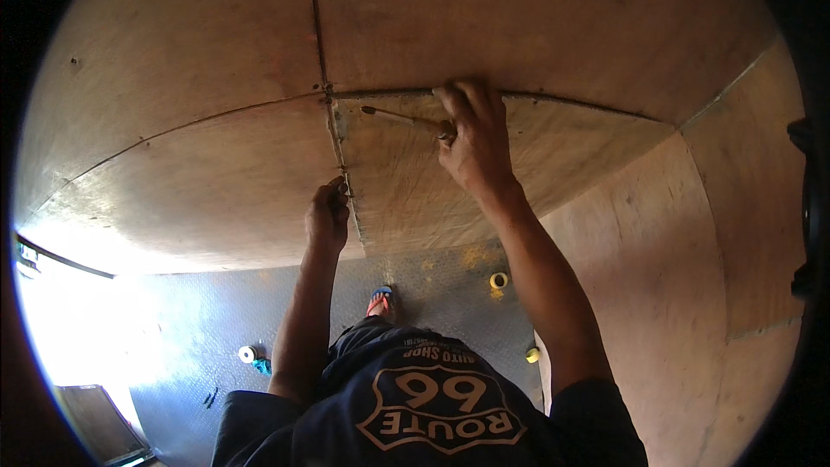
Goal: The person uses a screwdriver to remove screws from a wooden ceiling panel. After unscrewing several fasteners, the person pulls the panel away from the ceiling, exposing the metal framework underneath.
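Brown plywood panels (484,17) stand before me, joined along dark seams. My right hand (475,138) is closed around a thin stick-like tool (402,117) with a dark rounded tip pointing left; its exact kind is unclear. The fingertips of that hand lie at the horizontal seam (588,104). Lower and to the left, my left hand (328,214) has its fingers bent together against the rough vertical seam (337,134). Whatever is between those fingers, if anything, is too small to tell.
Below the panels lies a grey textured floor (432,294) with a yellow tape roll (499,280), a second yellow roll (532,355), a white roll (247,354) and a blue crumpled piece (261,366). More plywood (640,259) walls the right side. Bright light enters at left.
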### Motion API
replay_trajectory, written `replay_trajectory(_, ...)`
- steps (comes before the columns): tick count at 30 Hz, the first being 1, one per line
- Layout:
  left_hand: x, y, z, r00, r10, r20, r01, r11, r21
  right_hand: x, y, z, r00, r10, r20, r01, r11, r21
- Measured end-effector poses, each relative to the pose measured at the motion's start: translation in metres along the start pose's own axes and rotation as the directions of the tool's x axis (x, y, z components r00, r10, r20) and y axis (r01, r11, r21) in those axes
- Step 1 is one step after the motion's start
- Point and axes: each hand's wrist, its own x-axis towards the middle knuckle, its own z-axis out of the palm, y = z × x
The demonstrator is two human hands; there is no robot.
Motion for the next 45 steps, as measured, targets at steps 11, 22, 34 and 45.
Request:
replay_trajectory(11, 0.002, -0.010, 0.030, 0.975, 0.177, -0.137, -0.129, 0.944, 0.304, -0.019, -0.008, 0.011, 1.000, -0.028, -0.005, 0.028, 0.983, 0.179)
replay_trajectory(22, 0.024, -0.010, 0.018, 0.929, 0.311, -0.202, -0.140, 0.798, 0.587, -0.087, 0.046, 0.011, 0.950, 0.298, 0.095, -0.311, 0.868, 0.386)
replay_trajectory(34, 0.018, -0.016, -0.011, 0.928, 0.348, 0.131, -0.350, 0.698, 0.625, -0.087, 0.162, -0.049, 0.943, 0.306, -0.128, -0.323, 0.936, -0.139)
replay_trajectory(45, -0.046, -0.093, 0.221, 0.529, 0.390, 0.753, -0.736, -0.230, 0.636, -0.071, 0.231, -0.052, 0.991, 0.032, -0.132, -0.038, 0.998, -0.041)
